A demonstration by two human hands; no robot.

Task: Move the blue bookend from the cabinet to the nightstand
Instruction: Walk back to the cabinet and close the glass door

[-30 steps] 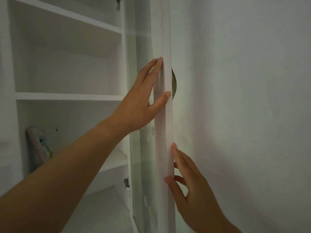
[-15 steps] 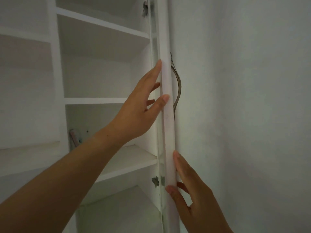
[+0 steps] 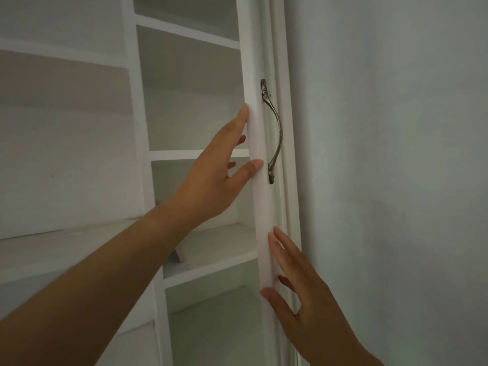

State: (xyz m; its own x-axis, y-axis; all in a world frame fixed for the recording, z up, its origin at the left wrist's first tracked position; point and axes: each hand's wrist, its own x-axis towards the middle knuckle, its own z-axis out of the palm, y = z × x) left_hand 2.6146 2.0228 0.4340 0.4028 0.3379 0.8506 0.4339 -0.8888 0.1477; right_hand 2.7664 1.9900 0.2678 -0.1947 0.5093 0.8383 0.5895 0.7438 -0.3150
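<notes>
Both your hands are spread flat on the door (image 3: pixel 260 207) edge: left hand (image 3: pixel 211 178) just beside the handle (image 3: pixel 274 133), right hand (image 3: pixel 303 299) below it, neither grip holding anything. The bookend (image 3: pixel 177 253) peeks out behind your left forearm, on the shelf (image 3: pixel 219 249) below the handle; its colour, heading and long axis stay hidden. Likely stiff, light sheet metal: pinch its upright plate.

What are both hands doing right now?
Left hand: open, fingers spread against the cabinet door edge.
Right hand: open, thumb and fingers either side of that edge.
</notes>
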